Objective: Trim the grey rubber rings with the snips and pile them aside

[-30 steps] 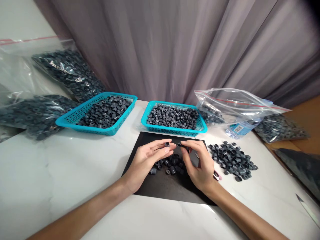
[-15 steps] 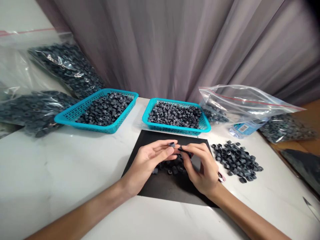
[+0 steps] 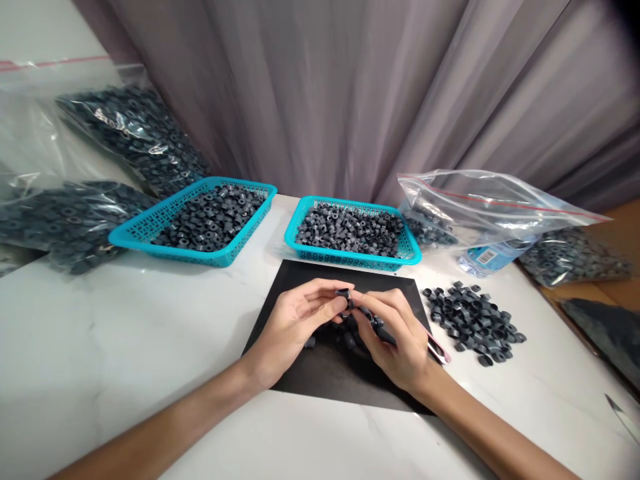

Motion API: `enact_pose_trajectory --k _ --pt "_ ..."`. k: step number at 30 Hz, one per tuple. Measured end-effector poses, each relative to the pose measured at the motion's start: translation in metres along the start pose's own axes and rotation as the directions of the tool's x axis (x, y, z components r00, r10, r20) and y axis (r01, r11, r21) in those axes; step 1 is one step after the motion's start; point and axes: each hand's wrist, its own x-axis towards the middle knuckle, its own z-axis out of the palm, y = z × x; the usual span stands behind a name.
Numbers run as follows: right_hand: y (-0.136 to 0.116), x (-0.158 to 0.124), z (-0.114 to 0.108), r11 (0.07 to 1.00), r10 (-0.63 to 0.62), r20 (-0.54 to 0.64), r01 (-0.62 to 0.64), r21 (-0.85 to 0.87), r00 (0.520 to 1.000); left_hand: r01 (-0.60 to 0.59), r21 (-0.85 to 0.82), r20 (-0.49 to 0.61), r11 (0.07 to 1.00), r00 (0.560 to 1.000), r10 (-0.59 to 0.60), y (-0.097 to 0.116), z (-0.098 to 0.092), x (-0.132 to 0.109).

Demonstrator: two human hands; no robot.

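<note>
The whole moment sits at the gap between the two sets of fingertips: one small dark grey cap [image 3: 343, 294] lies at the tip end of the left hand [image 3: 293, 317], pinched between its thumb and fingers, with its dark open mouth facing up, so its short axis looks roughly upright, though the exact lean is too small to judge. From the right hand [image 3: 403, 337], the same cap lies just beyond the fingertips, to the left and slightly forward, and those fingertips seem to meet its right side. The left hand is the nearer, carrying the cap, while the right comes in from the opposite side with thumb and forefinger drawn close; whether they grip the cap I cannot tell. Under both hands, loose caps [image 3: 351, 341] lie on a dark mat [image 3: 340, 380], and a pink-and-white tool [image 3: 441, 351] pokes out past the right hand, held or merely lying there, I cannot tell, with a larger pile of caps [image 3: 475, 323] beside it on the counter [image 3: 150, 333]
</note>
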Motion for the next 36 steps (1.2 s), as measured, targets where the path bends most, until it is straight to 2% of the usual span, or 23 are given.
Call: enact_pose_trajectory --k 4,11,17,29,36 --pt "0.0016 0.0024 -0.0002 0.998 0.059 -0.007 -0.059 0.002 0.998 0.007 0.034 -0.015 0.999 1.0 -0.007 0.0009 -0.0006 0.0013" --pt "0.005 0.0009 0.0012 0.995 0.089 0.066 -0.086 -0.044 0.994 0.024 0.057 0.01 0.998 1.0 -0.025 -0.0002 -0.0022 0.0019" --pt "0.0064 0.0017 0.0029 0.992 0.129 0.038 -0.129 0.008 0.991 0.065 -0.006 0.034 0.998 0.997 -0.065 -0.0037 -0.0022 0.0015" --pt "0.0067 0.0015 0.0021 0.976 0.211 -0.029 -0.209 0.056 0.977 0.081 -0.189 -0.016 0.979 0.996 -0.085 0.0001 0.0018 0.0025" --pt "0.0072 0.0015 0.0028 0.972 0.231 -0.032 -0.229 0.053 0.972 0.111 -0.11 0.043 0.988 0.993 -0.107 -0.0026 -0.003 0.0007"
